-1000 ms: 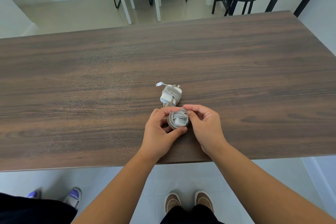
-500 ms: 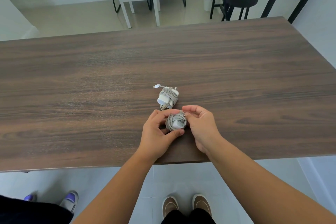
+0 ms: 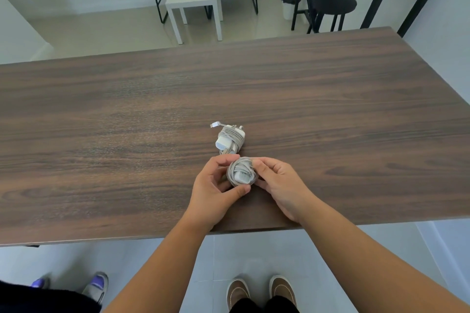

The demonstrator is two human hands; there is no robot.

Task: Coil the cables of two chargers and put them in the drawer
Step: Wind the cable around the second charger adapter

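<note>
Fingers (image 3: 223,163) of both hands grip the near charger (image 3: 241,171), hiding its edges and underside.

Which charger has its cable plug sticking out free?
The far charger lying alone on the table; the near one, held by both hands, shows none.

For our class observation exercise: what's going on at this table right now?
A person stands at a dark wooden table, holding a charger with cable wound round it between the left hand and right hand. A second wrapped charger lies just beyond on the table, untouched. No drawer is visible.
</note>
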